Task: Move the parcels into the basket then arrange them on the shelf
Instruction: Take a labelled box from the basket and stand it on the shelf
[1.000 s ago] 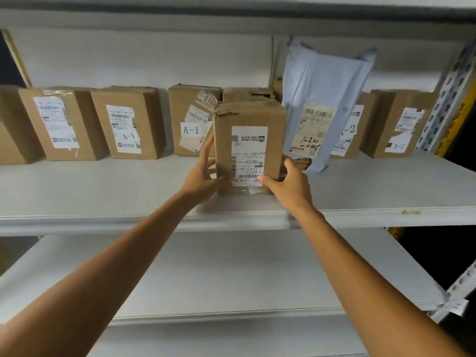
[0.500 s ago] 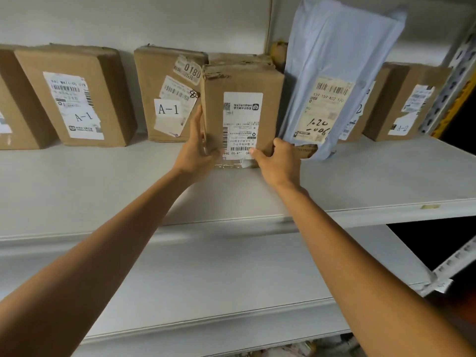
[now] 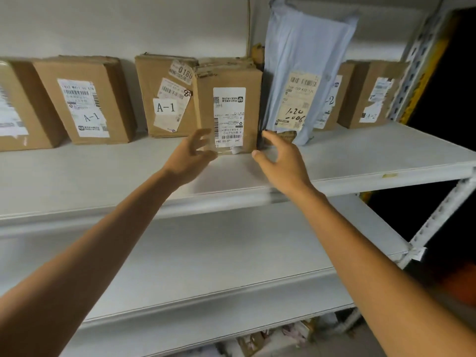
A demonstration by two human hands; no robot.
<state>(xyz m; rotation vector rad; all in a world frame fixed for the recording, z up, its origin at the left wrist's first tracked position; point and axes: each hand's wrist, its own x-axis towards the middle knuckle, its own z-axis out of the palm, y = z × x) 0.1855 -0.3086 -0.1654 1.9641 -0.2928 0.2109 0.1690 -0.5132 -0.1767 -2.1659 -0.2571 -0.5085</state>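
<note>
A brown cardboard parcel [image 3: 229,109] with a white label stands upright on the upper white shelf [image 3: 360,155], pushed back among the other parcels. My left hand [image 3: 192,157] hovers just in front of its lower left corner, fingers spread and loosely bent, holding nothing. My right hand [image 3: 279,157] hovers at its lower right corner, fingers apart, also off the box. To its left stands a box marked A-1 [image 3: 168,99]. To its right leans a pale blue mailer bag [image 3: 301,81]. No basket is in view.
More brown boxes line the back of the upper shelf: one marked A-1 [image 3: 87,104] at left, another [image 3: 371,95] at far right. A lower white shelf [image 3: 206,253] runs below. The perforated shelf upright [image 3: 417,60] stands at right. Loose packages [image 3: 270,338] lie on the floor.
Both hands pushed the labelled box back into the row, then let go of it. They now hover slightly in front of it.
</note>
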